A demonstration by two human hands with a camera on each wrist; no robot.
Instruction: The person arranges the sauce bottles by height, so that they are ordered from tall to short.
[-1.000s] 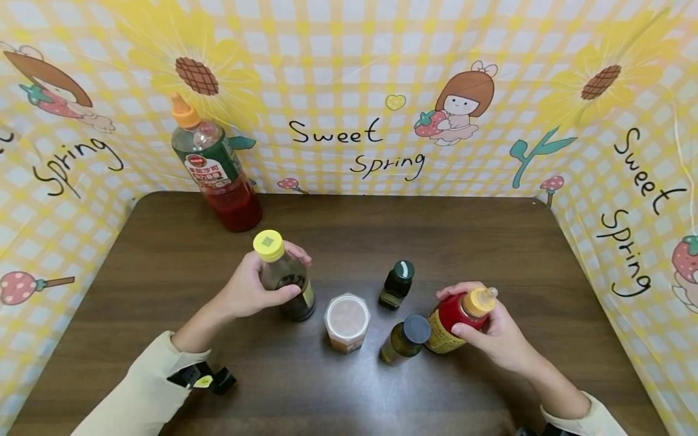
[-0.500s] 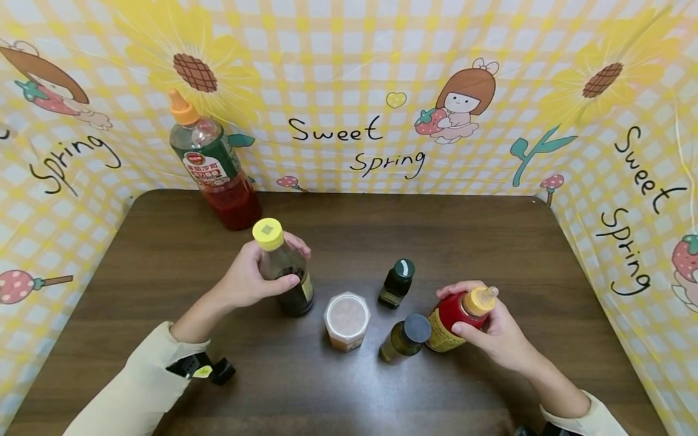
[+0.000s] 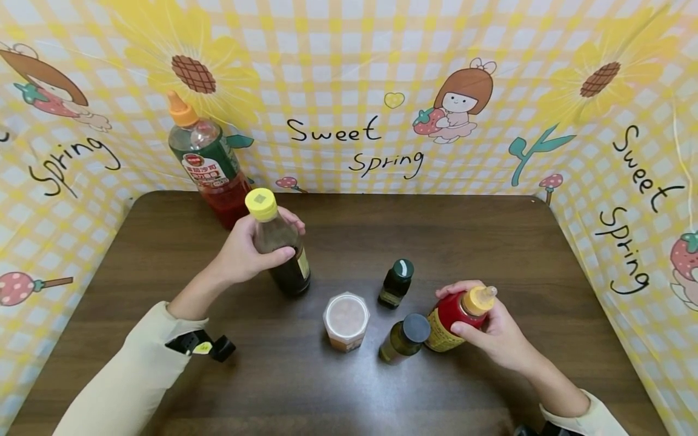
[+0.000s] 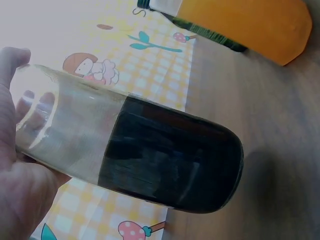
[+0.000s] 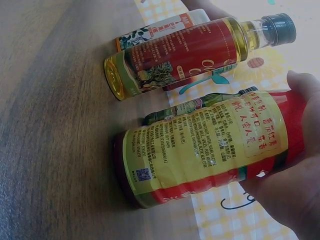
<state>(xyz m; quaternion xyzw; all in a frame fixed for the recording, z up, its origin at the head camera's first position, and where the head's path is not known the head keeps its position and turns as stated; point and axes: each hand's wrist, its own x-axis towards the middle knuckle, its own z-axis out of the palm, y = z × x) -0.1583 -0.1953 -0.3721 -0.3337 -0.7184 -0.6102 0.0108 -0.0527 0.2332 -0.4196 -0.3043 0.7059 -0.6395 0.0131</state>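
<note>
In the head view my left hand (image 3: 242,254) grips a glass bottle of dark sauce (image 3: 291,275) with a yellow cap, thumb across its front. The left wrist view shows the dark liquid (image 4: 170,155) filling its lower part and a shadow on the table beyond its base. My right hand (image 3: 504,339) holds a red ketchup bottle (image 3: 444,333) with a yellow nozzle; its yellow label (image 5: 200,145) faces the right wrist camera. Close to its left stands an oil bottle (image 3: 394,348) with a dark cap. A small dark green bottle (image 3: 394,287) is behind them.
Between the hands stands a faceted jar (image 3: 346,324) with a pale lid. A large red sauce bottle (image 3: 209,172) with an orange nozzle is at the back left, partly hidden by the left hand's bottle. A checked cloth (image 3: 327,60) walls the brown table (image 3: 463,224).
My left hand has moved the dark sauce bottle away from me and slightly left, closer to the large red bottle. My right hand and the ketchup bottle stay put.
</note>
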